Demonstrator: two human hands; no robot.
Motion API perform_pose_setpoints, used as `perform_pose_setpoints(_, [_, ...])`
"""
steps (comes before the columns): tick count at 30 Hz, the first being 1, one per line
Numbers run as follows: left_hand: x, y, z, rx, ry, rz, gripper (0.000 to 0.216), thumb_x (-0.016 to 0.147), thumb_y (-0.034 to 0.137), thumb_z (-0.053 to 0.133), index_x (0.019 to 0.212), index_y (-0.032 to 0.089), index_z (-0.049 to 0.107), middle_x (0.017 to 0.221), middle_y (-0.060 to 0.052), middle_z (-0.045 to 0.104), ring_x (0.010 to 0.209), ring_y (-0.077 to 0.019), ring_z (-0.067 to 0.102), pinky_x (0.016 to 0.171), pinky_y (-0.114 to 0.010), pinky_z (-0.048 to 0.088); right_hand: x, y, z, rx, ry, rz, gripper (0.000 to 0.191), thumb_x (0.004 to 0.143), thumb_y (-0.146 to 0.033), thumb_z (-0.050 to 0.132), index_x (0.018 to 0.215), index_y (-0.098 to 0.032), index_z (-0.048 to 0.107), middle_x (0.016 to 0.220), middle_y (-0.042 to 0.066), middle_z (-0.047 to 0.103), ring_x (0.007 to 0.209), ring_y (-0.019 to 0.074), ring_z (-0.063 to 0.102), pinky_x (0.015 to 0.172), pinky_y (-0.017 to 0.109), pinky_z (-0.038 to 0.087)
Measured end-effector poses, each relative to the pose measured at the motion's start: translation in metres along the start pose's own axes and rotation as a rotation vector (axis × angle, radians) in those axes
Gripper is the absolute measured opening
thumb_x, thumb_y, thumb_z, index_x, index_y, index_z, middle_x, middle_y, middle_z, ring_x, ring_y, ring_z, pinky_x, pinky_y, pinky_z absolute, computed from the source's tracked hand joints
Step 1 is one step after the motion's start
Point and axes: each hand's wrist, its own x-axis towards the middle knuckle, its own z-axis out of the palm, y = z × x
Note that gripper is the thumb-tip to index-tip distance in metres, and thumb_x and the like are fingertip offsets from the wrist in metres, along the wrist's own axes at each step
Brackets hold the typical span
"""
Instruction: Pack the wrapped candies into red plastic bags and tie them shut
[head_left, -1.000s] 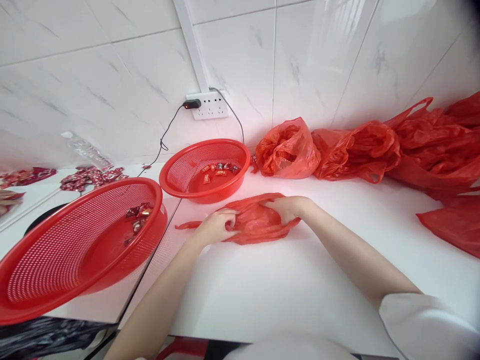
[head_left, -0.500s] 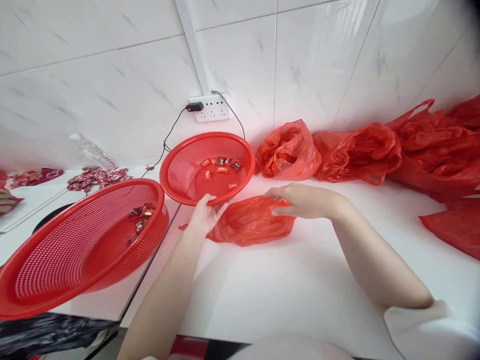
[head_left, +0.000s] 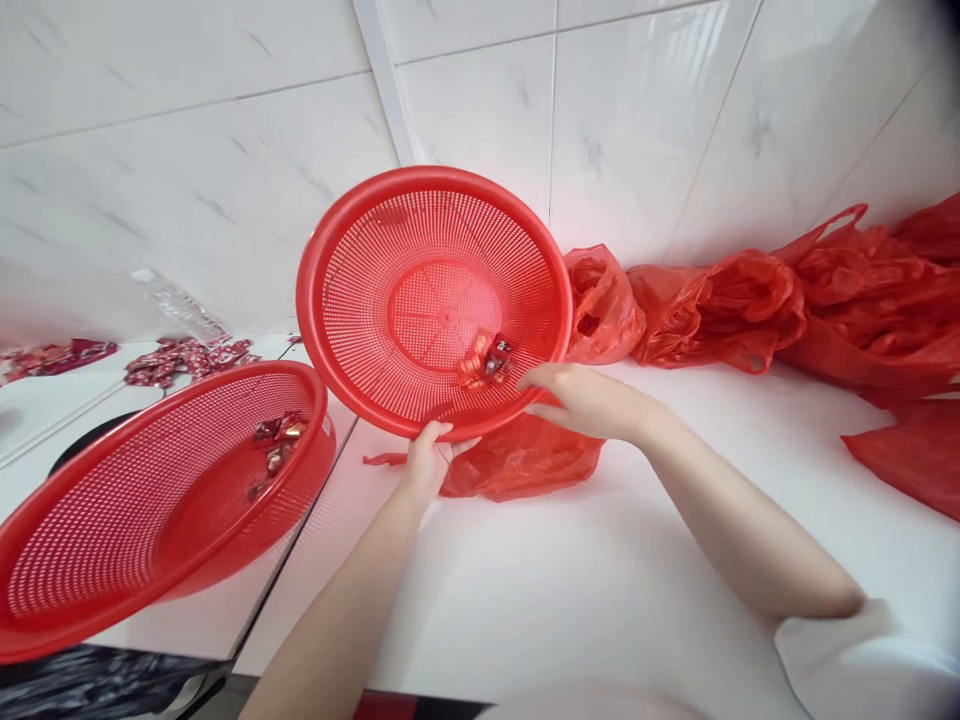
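A red perforated plastic basket [head_left: 442,300] is tilted toward me, its mouth facing me. Several wrapped candies [head_left: 484,362] lie bunched at its lower right inside. My left hand [head_left: 435,455] grips the basket's front rim, thumb on top and fingers underneath. Below that rim is a thin red plastic bag [head_left: 525,465], resting on the table, its mouth mostly hidden by the basket. My right hand [head_left: 581,398] is at the basket's lower right rim, above the bag, with its fingers apart; whether they touch the rim or the bag is unclear.
Another red basket [head_left: 97,500] with a few candies stands at the left. More wrapped candies [head_left: 187,360] and a clear plastic bottle [head_left: 180,305] lie behind it. Red plastic bags [head_left: 720,305] line the tiled wall at the right. A seam crosses the white table [head_left: 615,580].
The basket has been lifted and tipped toward me over the bag, covering the wall socket. Its candies have slid together toward the lower right. My right hand has barely moved.
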Motion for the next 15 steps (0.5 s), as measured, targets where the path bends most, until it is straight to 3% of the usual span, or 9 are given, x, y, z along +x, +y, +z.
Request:
perform_pose_setpoints(5, [-0.001,-0.008,0.000,-0.002,-0.035,-0.026,0.025,0.060,0.018,0.064,0.085,0.012,0.065,0.093,-0.009,0.072,0.103,-0.0318,0.065,0.090,-0.050,0.053,0.012,0.009,0.025,-0.035,0.092,0.015,0.030,0.090,-0.025,0.054,0.119,-0.017,0.057,0.116,0.013,0.061,0.102,0.0235,0.062,0.088,0.038,0.050])
perform_pose_setpoints(7, [-0.003,-0.011,0.002,-0.006,-0.058,-0.038,0.030,0.060,0.017,0.064,0.089,0.012,0.067,0.094,-0.009,0.073,0.103,-0.0326,0.065,0.090,-0.051,0.053,0.016,0.013,0.036,-0.066,0.139,0.005,0.039,0.090,-0.028,0.055,0.128,-0.017,0.051,0.128,0.015,0.055,0.113,0.0253,0.057,0.095,0.040,0.047])
perform_pose_setpoints(11, [-0.009,-0.015,0.008,-0.026,-0.125,-0.073,0.036,0.063,0.018,0.062,0.098,0.011,0.068,0.096,-0.010,0.074,0.104,-0.0331,0.065,0.091,-0.050,0.052,0.021,0.020,0.052,-0.174,0.064,0.016,0.062,0.089,-0.040,0.057,0.143,-0.016,0.038,0.147,0.019,0.039,0.134,0.0332,0.039,0.107,0.051,0.036])
perform_pose_setpoints(15, [-0.010,-0.015,0.009,-0.038,-0.106,-0.098,0.030,0.065,0.018,0.059,0.093,0.012,0.068,0.096,-0.010,0.074,0.106,-0.0321,0.064,0.092,-0.049,0.052,0.022,0.024,0.056,-0.138,-0.005,-0.005,0.058,0.092,-0.033,0.054,0.144,-0.016,0.036,0.132,0.017,0.056,0.118,0.0284,0.056,0.098,0.044,0.045])
